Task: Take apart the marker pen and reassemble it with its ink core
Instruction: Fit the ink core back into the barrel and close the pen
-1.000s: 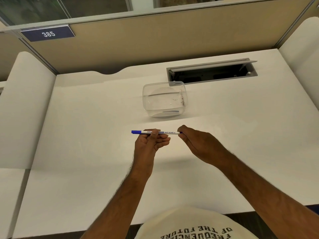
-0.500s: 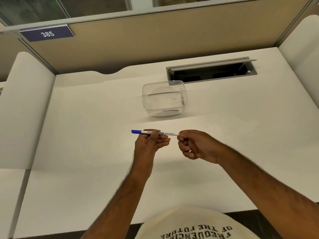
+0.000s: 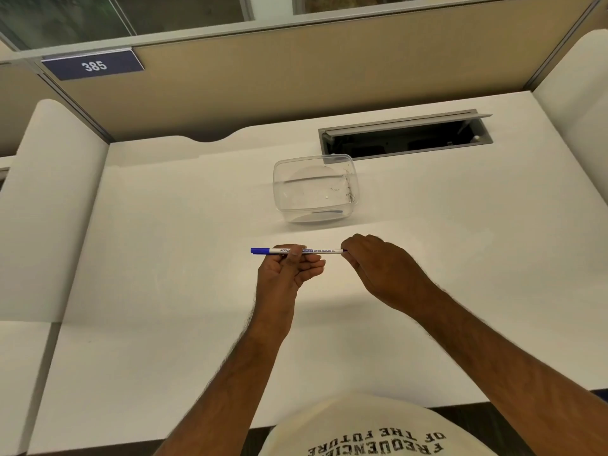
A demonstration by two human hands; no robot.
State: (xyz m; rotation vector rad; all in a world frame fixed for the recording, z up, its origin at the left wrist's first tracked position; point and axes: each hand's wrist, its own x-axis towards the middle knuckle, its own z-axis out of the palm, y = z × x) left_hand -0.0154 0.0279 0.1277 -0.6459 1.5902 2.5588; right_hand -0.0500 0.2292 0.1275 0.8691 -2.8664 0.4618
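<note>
Marker pen [image 3: 296, 251] lies level above the white surface [image 3: 164, 258], its blue cap pointing left. Left hand [image 3: 289, 269] grips its middle, thumb covering part of the print. Right hand [image 3: 378, 268] closes over its right end, hiding it. Clear container [image 3: 316, 189] sits beyond.

the pen [image 3: 324, 251] says "marker" and "white board" on its white side. a blue sign [image 3: 93, 65] on the wall says "385". the shirt [image 3: 378, 442] shows upside-down words: "of the future".
</note>
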